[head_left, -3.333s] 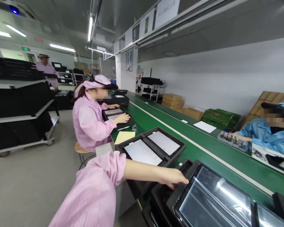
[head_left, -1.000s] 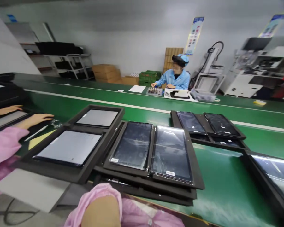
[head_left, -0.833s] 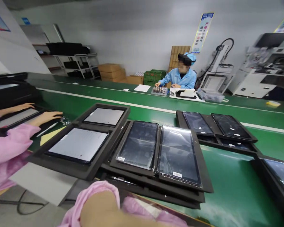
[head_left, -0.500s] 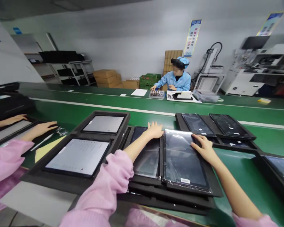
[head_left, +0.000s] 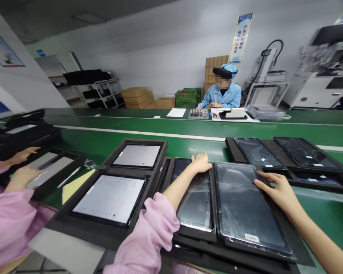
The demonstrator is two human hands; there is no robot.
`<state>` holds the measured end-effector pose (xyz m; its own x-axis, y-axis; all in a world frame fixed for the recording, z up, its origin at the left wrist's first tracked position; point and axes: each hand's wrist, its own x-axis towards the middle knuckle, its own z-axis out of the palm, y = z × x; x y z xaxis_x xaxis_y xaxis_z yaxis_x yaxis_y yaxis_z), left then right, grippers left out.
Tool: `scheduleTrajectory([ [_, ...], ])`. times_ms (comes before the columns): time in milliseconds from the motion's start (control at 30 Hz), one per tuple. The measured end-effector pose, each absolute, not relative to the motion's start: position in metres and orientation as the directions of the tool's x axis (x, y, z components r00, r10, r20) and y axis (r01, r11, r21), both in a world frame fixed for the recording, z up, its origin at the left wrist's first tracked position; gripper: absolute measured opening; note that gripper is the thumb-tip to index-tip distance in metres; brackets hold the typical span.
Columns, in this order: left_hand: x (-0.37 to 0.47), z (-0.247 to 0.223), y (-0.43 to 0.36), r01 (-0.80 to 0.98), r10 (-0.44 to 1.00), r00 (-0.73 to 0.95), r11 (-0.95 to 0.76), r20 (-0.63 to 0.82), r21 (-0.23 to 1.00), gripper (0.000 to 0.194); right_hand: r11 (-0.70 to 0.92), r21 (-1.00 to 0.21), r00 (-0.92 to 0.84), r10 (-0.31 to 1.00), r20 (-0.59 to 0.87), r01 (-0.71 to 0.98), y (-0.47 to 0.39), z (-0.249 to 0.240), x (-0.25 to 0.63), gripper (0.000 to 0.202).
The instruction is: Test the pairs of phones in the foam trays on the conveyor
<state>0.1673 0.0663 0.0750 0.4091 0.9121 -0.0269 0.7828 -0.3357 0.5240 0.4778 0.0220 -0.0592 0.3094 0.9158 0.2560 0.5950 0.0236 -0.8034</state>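
Black foam forms the tray [head_left: 298,255] that sits at the near edge of the green worktop [head_left: 188,131], and everything else is placed from it. 2 dark tablets lie side by side in this tray: the left tablet [head_left: 196,207] and the right tablet [head_left: 246,207], both wrapped in clear film. The left hand [head_left: 201,163] rests at the far end of the tray, fingers curled over the top edge of the left tablet, gripping nothing that can be seen lifted. The right hand [head_left: 276,188] lies on the far right corner of the right tablet, fingers spread and flat, holding nothing. Just left of the tray stands a second tray [head_left: 103,238] with 2 lit white screens. Beyond the tray to the right, a third tray [head_left: 288,156] carries 2 more dark tablets. Far left of the tray, a co-worker's hands [head_left: 21,165] in pink sleeves touch other screens. Across the worktop sits a person in blue [head_left: 223,95].
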Motion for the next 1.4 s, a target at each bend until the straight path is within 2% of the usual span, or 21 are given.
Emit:
scheduleTrajectory([
  [133,0.135,0.082,0.021,0.803,0.938,0.336,-0.240,-0.082,0.546,0.057,-0.111,-0.929,0.368,0.930,0.029,0.354,-0.012,-0.064,0.486,0.090],
  [167,0.121,0.077,-0.001,0.803,0.946,0.316,-0.223,-0.076,0.553,0.060,-0.139,-0.943,0.367,0.930,-0.019,0.302,-0.027,-0.069,0.488,0.093],
  [200,0.105,0.069,-0.025,0.778,0.965,0.261,-0.205,-0.009,0.593,0.061,-0.162,-0.945,0.360,0.932,-0.052,0.283,-0.042,-0.074,0.491,0.091],
  [267,0.076,0.041,-0.074,0.748,0.995,0.023,-0.079,0.093,0.659,0.068,-0.226,-0.940,0.372,0.920,-0.120,0.257,-0.071,-0.085,0.494,0.086],
  [333,0.056,0.005,-0.108,0.695,0.974,-0.213,0.096,0.077,0.712,0.076,-0.283,-0.930,0.389,0.904,-0.178,0.233,-0.091,-0.093,0.494,0.082],
  [367,0.051,-0.013,-0.118,0.664,0.957,-0.285,0.156,0.055,0.731,0.079,-0.301,-0.928,0.397,0.896,-0.198,0.218,-0.097,-0.094,0.492,0.082],
  [433,0.048,-0.043,-0.124,0.653,0.944,-0.325,0.177,0.061,0.736,0.081,-0.312,-0.928,0.412,0.887,-0.209,0.201,-0.100,-0.093,0.488,0.082],
  [567,0.048,-0.068,-0.120,0.601,0.917,-0.364,0.096,0.165,0.793,0.065,-0.275,-0.936,0.433,0.887,-0.159,0.220,-0.098,-0.088,0.485,0.077],
  [633,0.042,-0.070,-0.121,0.604,0.928,-0.324,0.054,0.182,0.795,0.061,-0.239,-0.927,0.425,0.900,-0.099,0.289,-0.100,-0.089,0.489,0.075],
  [667,0.038,-0.068,-0.121,0.633,0.941,-0.278,0.027,0.195,0.774,0.061,-0.203,-0.911,0.423,0.905,-0.036,0.358,-0.101,-0.089,0.492,0.076],
  [733,0.032,-0.062,-0.120,0.714,0.953,-0.175,-0.051,0.248,0.698,0.061,-0.089,-0.826,0.415,0.891,0.184,0.557,-0.102,-0.086,0.494,0.076],
  [767,0.031,-0.058,-0.118,0.752,0.947,-0.130,-0.098,0.292,0.652,0.063,-0.005,-0.751,0.365,0.876,0.315,0.660,-0.102,-0.081,0.492,0.071],
  [833,0.035,-0.046,-0.110,0.811,0.928,-0.059,-0.171,0.369,0.559,0.068,0.208,-0.560,0.135,0.850,0.508,0.802,-0.098,-0.067,0.484,0.054],
  [900,0.043,-0.033,-0.097,0.850,0.931,-0.010,-0.184,0.365,0.494,0.071,0.412,-0.404,-0.170,0.841,0.514,0.817,-0.089,-0.050,0.470,0.038],
  [967,0.052,-0.021,-0.079,0.876,0.951,0.012,-0.159,0.310,0.456,0.067,0.504,-0.346,-0.344,0.835,0.429,0.791,-0.072,-0.035,0.456,0.037],
  [1000,0.056,-0.015,-0.068,0.884,0.959,0.011,-0.141,0.282,0.445,0.064,0.499,-0.346,-0.355,0.844,0.402,0.795,-0.060,-0.029,0.451,0.041],
  [1067,0.061,-0.007,-0.048,0.894,0.972,-0.004,-0.103,0.236,0.436,0.060,0.425,-0.379,-0.269,0.876,0.399,0.822,-0.034,-0.023,0.448,0.051],
  [1133,0.061,-0.004,-0.035,0.886,0.971,-0.059,-0.056,0.232,0.460,0.065,0.288,-0.428,-0.091,0.901,0.424,0.857,-0.012,-0.023,0.453,0.057],
  [1233,0.051,-0.009,-0.042,0.819,0.934,-0.157,-0.060,0.322,0.571,0.074,0.127,-0.514,0.144,0.879,0.454,0.848,-0.005,-0.031,0.469,0.059],
  [1300,0.040,-0.020,-0.064,0.737,0.916,-0.182,-0.114,0.357,0.666,0.068,0.131,-0.582,0.189,0.870,0.456,0.803,-0.021,-0.039,0.481,0.059],
  [1400,0.027,-0.046,-0.106,0.634,0.913,-0.244,-0.105,0.327,0.766,0.054,0.256,-0.646,0.061,0.903,0.426,0.719,-0.061,-0.051,0.490,0.050],
])
